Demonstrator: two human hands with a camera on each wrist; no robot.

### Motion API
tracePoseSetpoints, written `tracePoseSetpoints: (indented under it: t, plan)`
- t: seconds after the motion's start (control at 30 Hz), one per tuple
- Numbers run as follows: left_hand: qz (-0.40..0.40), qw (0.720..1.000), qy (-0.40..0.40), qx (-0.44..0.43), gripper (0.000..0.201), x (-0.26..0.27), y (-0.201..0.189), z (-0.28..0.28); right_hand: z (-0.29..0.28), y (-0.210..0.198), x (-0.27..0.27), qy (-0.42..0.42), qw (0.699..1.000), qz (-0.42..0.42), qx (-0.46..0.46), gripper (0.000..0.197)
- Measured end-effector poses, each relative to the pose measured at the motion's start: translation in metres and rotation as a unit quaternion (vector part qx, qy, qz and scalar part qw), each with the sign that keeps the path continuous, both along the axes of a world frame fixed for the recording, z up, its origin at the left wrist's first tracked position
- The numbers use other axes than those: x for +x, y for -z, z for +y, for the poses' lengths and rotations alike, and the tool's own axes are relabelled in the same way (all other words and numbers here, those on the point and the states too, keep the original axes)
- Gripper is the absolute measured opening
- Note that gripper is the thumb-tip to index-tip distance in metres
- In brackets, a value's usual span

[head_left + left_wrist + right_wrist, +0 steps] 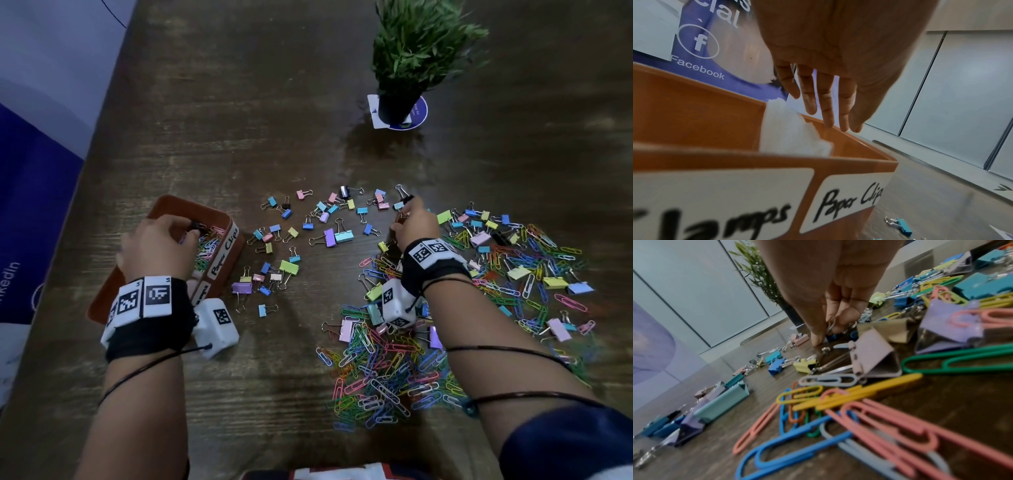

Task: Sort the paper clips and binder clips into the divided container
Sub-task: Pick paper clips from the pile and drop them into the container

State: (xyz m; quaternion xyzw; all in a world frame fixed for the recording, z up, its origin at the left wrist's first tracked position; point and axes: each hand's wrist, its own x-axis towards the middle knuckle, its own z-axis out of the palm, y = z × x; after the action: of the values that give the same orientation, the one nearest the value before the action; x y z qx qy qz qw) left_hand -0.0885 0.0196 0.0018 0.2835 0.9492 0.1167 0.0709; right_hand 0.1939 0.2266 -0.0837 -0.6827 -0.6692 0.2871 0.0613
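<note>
A dark brown wooden table (274, 102) with pronounced streaked grain is shown, bounded at its left edge by a purple-and-white banner (30, 192) printed with social-media logos; pale wall panels divided by dark vertical strips are seen in the wrist views. A green leafy plant (418, 44) in a black pot is stood on a round purple coaster (419, 114) at the far side. An orange-brown plastic divided container (164, 205), rectangular with rounded corners, is placed at the near left; white labels handwritten "Paper Clips" (849, 201) and "…lamps" are fixed to its side wall, and a white partition (789, 129) is seen inside. Coloured paper clips (209, 245) are held in the far compartment. The left hand (157, 246) is held over that compartment; in the wrist view its fingers (826, 100) are extended downward, close together, and nothing is visibly gripped. Small pastel metal binder clips (291, 236) with wire handles are scattered across the middle of the table. A dense heap of vinyl-coated paper clips (394, 377), mixed with larger binder clips, is spread at the right. The right hand (416, 222) is lowered at the heap's far edge, its fingertips (818, 337) pinched on the wire handle of a small blue binder clip (831, 337).
</note>
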Motion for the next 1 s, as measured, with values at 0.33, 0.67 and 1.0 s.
tracePoseSetpoints:
  t: [0.33, 0.67, 1.0]
  plan:
    - [-0.024, 0.999, -0.006, -0.021, 0.028, 0.006, -0.003, -0.007, 0.006, -0.002, -0.004, 0.04, 0.999, 0.001, -0.036, 0.021]
    - [-0.03, 0.999, -0.01, 0.016, 0.038, 0.009, -0.007, -0.019, 0.006, -0.013, -0.019, -0.044, 0.993, -0.098, -0.038, 0.021]
    - [0.012, 0.988, 0.106, 0.11, 0.03, 0.031, -0.001, -0.007, -0.005, -0.012, -0.006, -0.127, 0.987, -0.096, 0.014, 0.028]
